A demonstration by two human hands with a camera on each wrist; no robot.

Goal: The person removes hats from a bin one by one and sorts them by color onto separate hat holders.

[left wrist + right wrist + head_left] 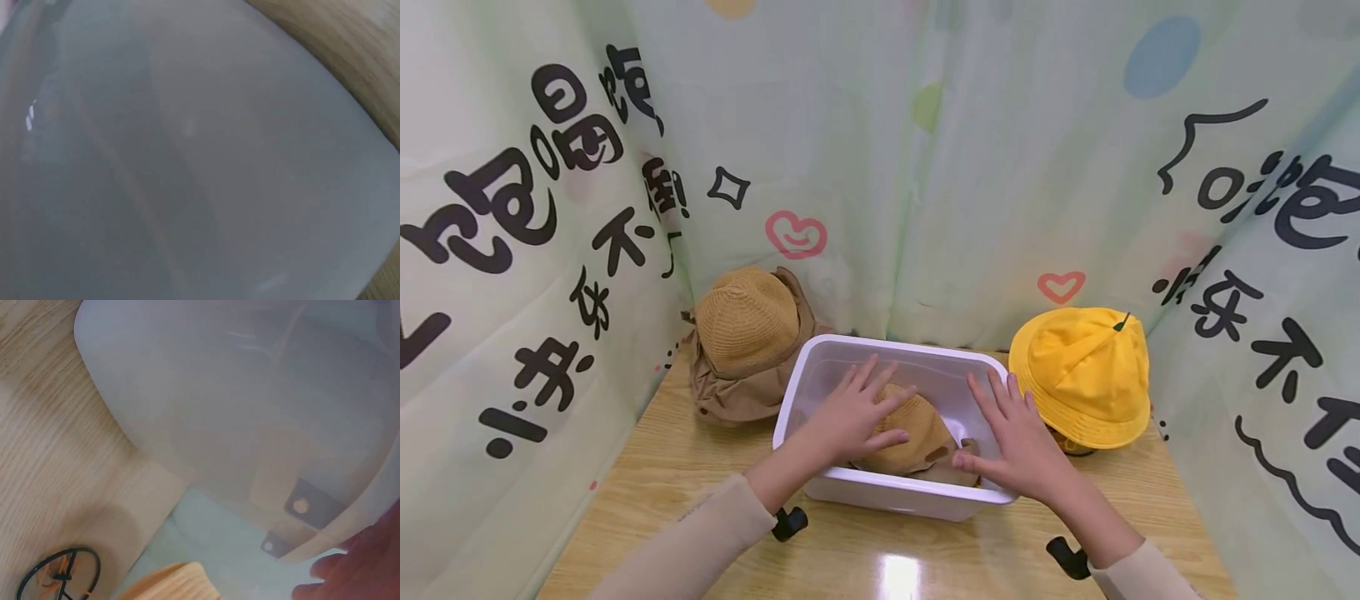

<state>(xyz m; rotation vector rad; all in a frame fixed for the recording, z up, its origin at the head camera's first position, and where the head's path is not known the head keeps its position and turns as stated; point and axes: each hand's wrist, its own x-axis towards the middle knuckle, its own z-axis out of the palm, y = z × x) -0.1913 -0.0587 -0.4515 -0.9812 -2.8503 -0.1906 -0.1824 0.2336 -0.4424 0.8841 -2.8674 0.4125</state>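
A white plastic bin (887, 498) stands in the middle of the table with a tan hat (910, 429) lying inside; a brown fabric piece (946, 472) shows at the hat's lower right. Over the left part of the bin, my left hand (853, 421) spreads its fingers and overlaps the hat in the head view. My right hand (1018, 442) reaches across the bin's right rim, its fingers also spread. Neither hand holds anything. The left wrist view is filled by the bin's outer wall (206, 156). In the right wrist view, fingers (362, 572) show beside the rim.
Behind the bin's left end, a tan knit hat (748, 321) sits over brown fabric (737, 396). A yellow bucket hat (1078, 375) stands at the right, near a black wire ring base (59, 572). Printed curtains (970, 208) enclose the wooden table (700, 500).
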